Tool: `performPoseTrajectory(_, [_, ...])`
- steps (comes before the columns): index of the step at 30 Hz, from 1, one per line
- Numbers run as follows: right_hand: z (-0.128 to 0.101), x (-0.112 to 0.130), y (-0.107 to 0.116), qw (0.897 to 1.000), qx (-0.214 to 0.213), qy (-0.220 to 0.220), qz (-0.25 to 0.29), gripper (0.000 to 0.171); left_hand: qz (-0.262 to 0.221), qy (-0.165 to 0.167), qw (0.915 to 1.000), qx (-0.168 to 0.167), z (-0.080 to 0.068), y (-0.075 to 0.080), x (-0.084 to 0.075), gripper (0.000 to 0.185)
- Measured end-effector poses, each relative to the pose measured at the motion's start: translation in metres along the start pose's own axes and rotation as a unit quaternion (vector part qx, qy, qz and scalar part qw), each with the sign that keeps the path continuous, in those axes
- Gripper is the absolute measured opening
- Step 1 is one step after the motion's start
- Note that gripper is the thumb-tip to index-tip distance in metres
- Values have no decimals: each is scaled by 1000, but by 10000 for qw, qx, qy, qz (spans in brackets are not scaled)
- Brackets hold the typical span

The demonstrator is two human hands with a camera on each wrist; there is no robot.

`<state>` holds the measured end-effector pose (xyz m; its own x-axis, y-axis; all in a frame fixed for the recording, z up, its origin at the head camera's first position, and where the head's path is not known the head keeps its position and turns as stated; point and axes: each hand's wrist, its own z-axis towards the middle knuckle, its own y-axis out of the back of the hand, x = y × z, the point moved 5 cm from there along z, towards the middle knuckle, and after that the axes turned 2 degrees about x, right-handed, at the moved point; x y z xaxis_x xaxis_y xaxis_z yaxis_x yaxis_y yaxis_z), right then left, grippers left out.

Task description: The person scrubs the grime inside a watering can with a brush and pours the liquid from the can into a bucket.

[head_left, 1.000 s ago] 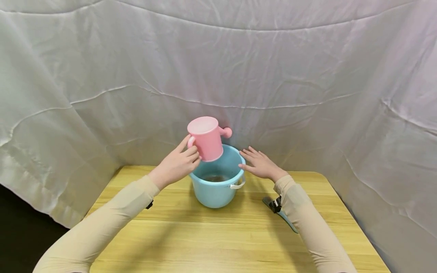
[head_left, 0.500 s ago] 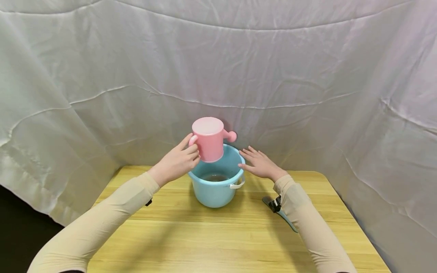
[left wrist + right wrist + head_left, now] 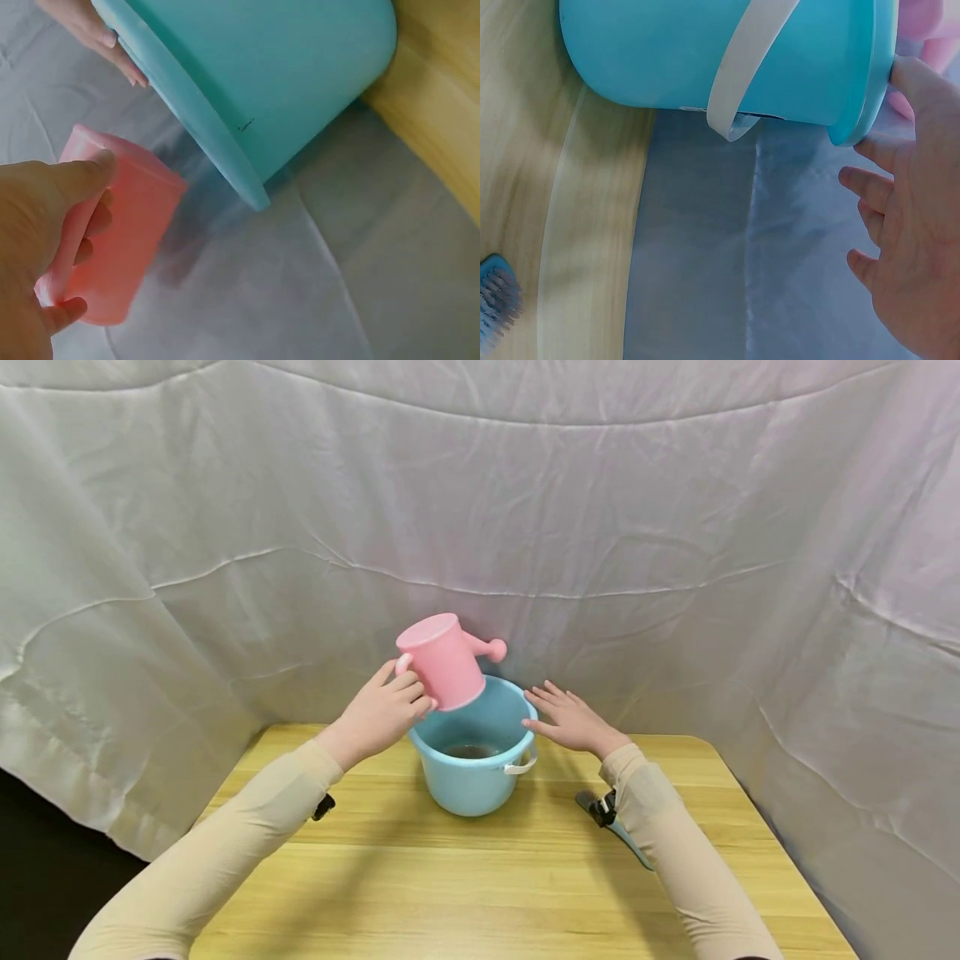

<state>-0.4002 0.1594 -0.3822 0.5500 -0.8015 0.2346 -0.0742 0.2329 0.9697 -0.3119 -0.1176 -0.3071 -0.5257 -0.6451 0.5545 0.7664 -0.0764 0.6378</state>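
A pink toy watering can [image 3: 447,668] hangs tilted above the mouth of a light-blue bucket [image 3: 468,789]. Its flat pale end faces up, and the round-tipped spout points right. My left hand [image 3: 381,710] grips it by the handle; in the left wrist view the fingers curl round that handle beside the pink body [image 3: 139,232]. The bucket stands upright, with something dark at its bottom, perhaps water. My right hand [image 3: 572,720] has its fingers spread, thumb and fingertips touching the bucket's right rim, as the right wrist view shows on the bucket [image 3: 675,52].
A blue-handled brush [image 3: 632,845] lies on the wooden table [image 3: 450,893] beneath my right forearm, its bristles [image 3: 501,300] seen in the right wrist view. The bucket's white handle [image 3: 522,762] hangs at its right side. Grey cloth [image 3: 570,510] hangs close behind the table.
The watering can first swung right and levelled out, then moved back left and tilted in my left hand. My right hand and the bucket have stayed nearly still.
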Motion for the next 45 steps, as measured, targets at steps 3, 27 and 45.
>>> performPoseTrajectory(3, [0, -1, -1, 10000, 20, -24, -25, 68, -350, 298, 9988, -184, -5, -2, 1, 10])
performPoseTrajectory(27, [-1, -2, -5, 9999, 83, -52, 85, 71, -1943, 1952, 9571, -897, -61, -10, 0, 21])
performPoseTrajectory(45, [1, 0, -3, 9996, 120, -54, 230, 70, -2899, 3667, 8684, -1656, -98, -16, -12, 20])
